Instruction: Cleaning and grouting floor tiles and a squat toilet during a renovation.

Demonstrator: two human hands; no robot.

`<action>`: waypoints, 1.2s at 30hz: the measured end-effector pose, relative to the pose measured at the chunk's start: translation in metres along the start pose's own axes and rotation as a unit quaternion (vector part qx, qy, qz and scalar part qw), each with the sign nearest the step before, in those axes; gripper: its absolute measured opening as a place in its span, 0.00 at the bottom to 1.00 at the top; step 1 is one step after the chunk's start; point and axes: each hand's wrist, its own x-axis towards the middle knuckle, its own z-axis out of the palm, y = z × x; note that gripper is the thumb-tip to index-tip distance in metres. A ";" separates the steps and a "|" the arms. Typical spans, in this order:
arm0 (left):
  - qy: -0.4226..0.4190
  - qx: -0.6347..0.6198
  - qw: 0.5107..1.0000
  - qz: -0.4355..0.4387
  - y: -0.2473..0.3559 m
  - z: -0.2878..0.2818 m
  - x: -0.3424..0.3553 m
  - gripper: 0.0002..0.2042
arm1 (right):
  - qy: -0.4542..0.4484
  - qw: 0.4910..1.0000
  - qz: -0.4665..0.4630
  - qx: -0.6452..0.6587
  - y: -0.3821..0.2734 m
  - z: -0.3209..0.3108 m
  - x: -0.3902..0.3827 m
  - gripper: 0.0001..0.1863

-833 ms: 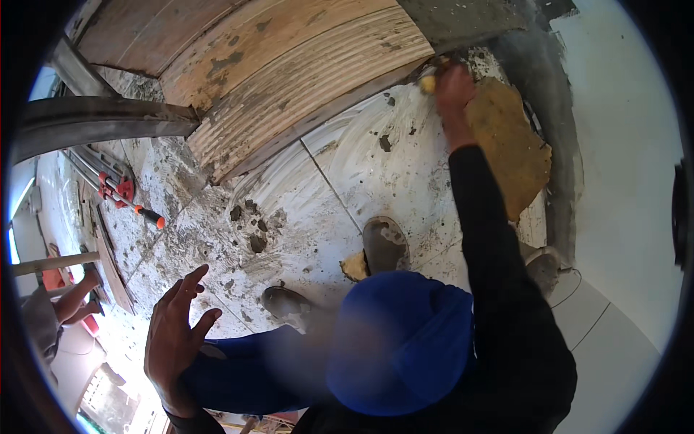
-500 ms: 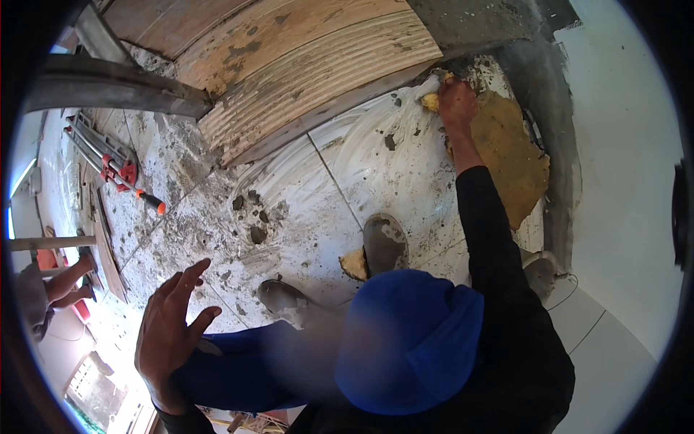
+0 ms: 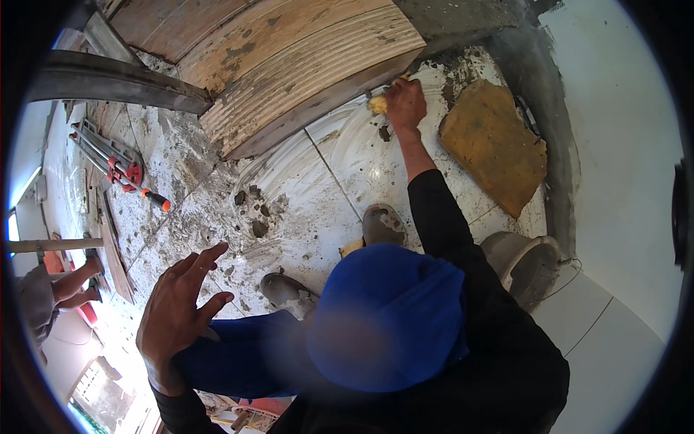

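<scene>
My right hand (image 3: pixel 406 107) is closed around a yellow sponge (image 3: pixel 377 105) and presses it to the smeared white tile floor (image 3: pixel 361 155), close along the foot of the ribbed tiled step (image 3: pixel 325 79). Pale curved streaks run over the tiles there. My left hand (image 3: pixel 181 307) hangs in the air by my blue-clothed leg, fingers spread and holding nothing. To the right of my right hand lies a flat, ragged yellow-brown slab (image 3: pixel 495 145), which looks like foam. A smaller yellow piece (image 3: pixel 351 249) lies beside my shoe, partly hidden.
A dirty bucket (image 3: pixel 524 267) stands on the right near the white wall (image 3: pixel 614 181). Dark mortar crumbs (image 3: pixel 259 228) dot the floor. A manual tile cutter (image 3: pixel 123 172) lies left, under a metal beam (image 3: pixel 123 83). Another person's legs (image 3: pixel 76 282) show far left.
My right hand has slid left along the step with the sponge, uncovering more of the slab. More of the bucket shows now. My left hand stays raised and open.
</scene>
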 end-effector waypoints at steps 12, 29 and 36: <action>0.022 0.005 1.000 -0.005 0.009 0.005 -0.007 0.34 | -0.134 0.986 0.019 0.096 -0.020 -0.039 -0.046 0.09; 0.025 0.128 0.982 0.134 0.027 -0.018 0.066 0.29 | -0.157 0.982 -0.080 0.070 0.004 -0.186 -0.102 0.27; -0.158 0.081 0.959 0.221 0.014 0.021 0.103 0.29 | 0.108 0.991 -0.019 -0.075 0.125 -0.244 -0.079 0.23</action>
